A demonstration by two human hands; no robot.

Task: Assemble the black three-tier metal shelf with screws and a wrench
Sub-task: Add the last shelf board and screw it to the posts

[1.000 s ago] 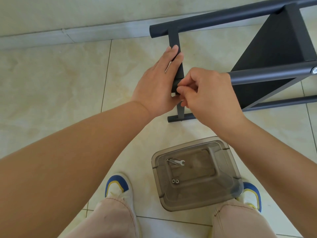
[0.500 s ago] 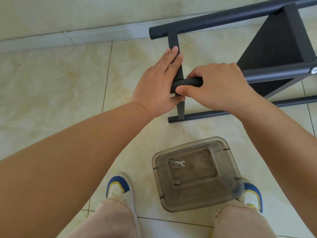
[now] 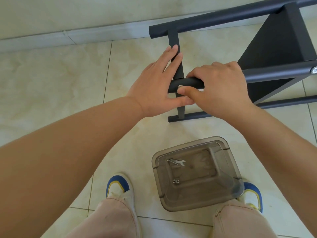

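Black shelf [image 3: 281, 42] lies on side on tiled floor [image 3: 51, 79], far right. Two hands at near tube [image 3: 187, 84]: left hand [image 3: 154, 86] fingers straight, flat along crossbar [image 3: 176, 54]; right hand [image 3: 221, 90] curled round tube, thumb by one screw [image 3: 180, 86]. Near, one clear lid [image 3: 197, 174] carries one wrench [image 3: 176, 162], two nuts [image 3: 176, 181]. Two shoes [image 3: 118, 184] flank it

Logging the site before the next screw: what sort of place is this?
Probably an indoor room in a home, worked on at floor level: glossy cream floor tiles, a pale skirting strip along the wall, and a smoky translucent plastic box serving as a parts tray.
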